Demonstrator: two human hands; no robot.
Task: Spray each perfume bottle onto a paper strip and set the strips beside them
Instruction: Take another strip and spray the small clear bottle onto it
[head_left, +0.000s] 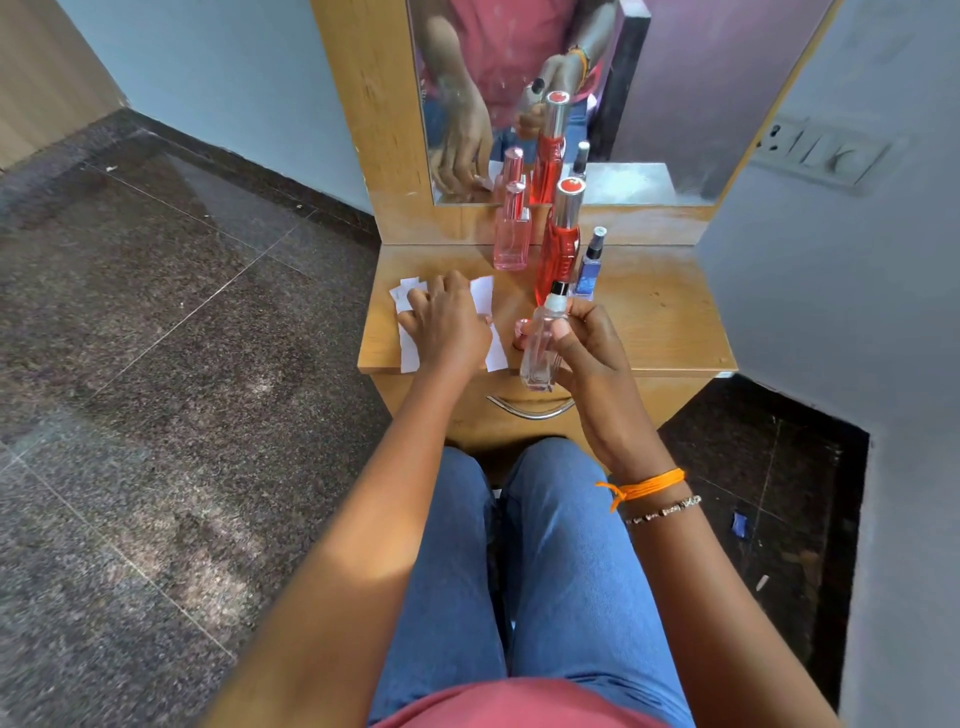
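While my left hand (448, 325) lies flat and released, palm down, on the white paper strips (492, 301) at the left of the wooden worktop (660, 317), my right hand (582, 345) is clenched around a clear perfume bottle (543, 345). I hold this bottle tilted above the worktop's front edge, its black-and-silver nozzle uppermost. A small pink cap (521, 328) sits just beside it on the worktop. Three more bottles stand near the mirror (675, 104): a pink square bottle (511, 234) at left, a tall red bottle (560, 244) in the middle, and a small blue bottle (589, 270) at right.
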